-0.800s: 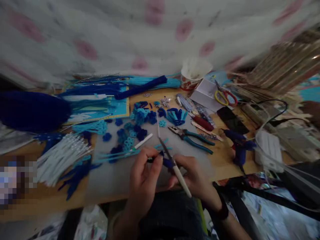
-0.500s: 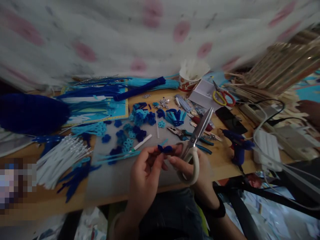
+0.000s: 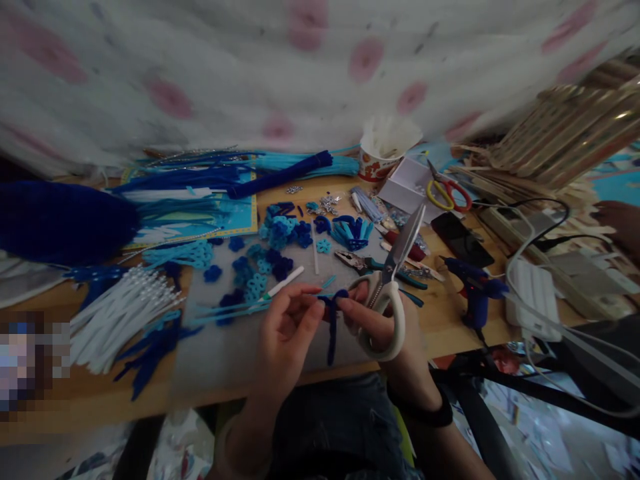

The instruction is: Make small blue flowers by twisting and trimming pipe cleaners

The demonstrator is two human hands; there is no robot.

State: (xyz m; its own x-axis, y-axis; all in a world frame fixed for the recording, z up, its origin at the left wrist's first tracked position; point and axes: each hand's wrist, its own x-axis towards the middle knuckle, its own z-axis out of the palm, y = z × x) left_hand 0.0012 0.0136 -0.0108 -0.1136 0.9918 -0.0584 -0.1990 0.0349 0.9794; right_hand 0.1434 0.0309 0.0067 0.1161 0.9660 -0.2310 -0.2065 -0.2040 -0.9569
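Observation:
Between my two hands a dark blue pipe cleaner (image 3: 332, 337) is bent into a small loop, one end hanging down. My left hand (image 3: 286, 337) pinches its left side between thumb and fingers. The thumb and fingertips of my right hand (image 3: 411, 343) press on its right side. That same hand carries scissors (image 3: 403, 245) with pale handles, their blades pointing up and away. Just beyond the fingers, pliers (image 3: 353, 261) with blue-black handles lie partly behind the scissors. A white pen (image 3: 286, 283) rests near my left fingertips, on a grey mat (image 3: 225, 373).
Blue pipe-cleaner flowers (image 3: 277, 233) cluster on the mat. White stems (image 3: 127, 320) lie left, pipe-cleaner bundles (image 3: 280, 175) behind. To the right are a glue gun (image 3: 473, 287), a phone (image 3: 463, 240), red-yellow scissors (image 3: 450, 193), a power strip (image 3: 535, 303) and cables. A paper cup (image 3: 377, 163) stands at the back.
The blue pipe cleaner, bunched between my fingers before, now shows a loop with one end hanging down. My right hand has turned slightly, and the scissors have tilted a little more upright.

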